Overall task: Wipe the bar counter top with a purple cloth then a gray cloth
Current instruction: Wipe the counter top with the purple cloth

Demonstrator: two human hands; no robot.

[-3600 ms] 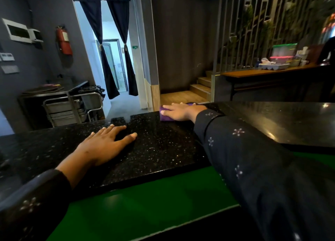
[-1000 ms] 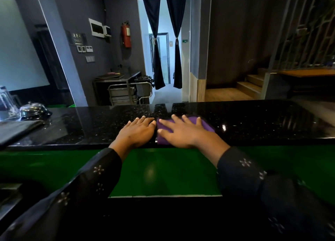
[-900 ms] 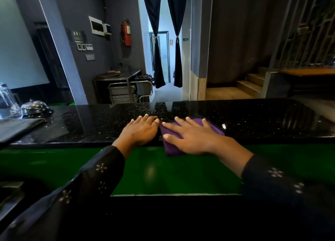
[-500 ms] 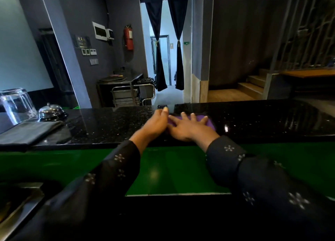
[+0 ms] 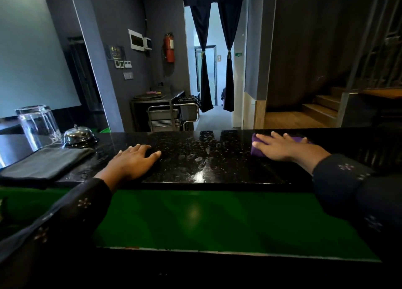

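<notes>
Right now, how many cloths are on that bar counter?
2. A purple cloth lies under the right hand toward the counter's right side. A folded gray cloth lies at the left end, in front of the bell. None looks hidden.

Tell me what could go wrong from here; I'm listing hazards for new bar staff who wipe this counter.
1. The glass and bell stand at the counter's left end; a wide sweep of the purple cloth under the right hand could knock them.
2. Wet patches shine mid-counter; the left hand, flat beside them, might slip.
3. The gray cloth lies by the near edge and could be nudged off.
</notes>
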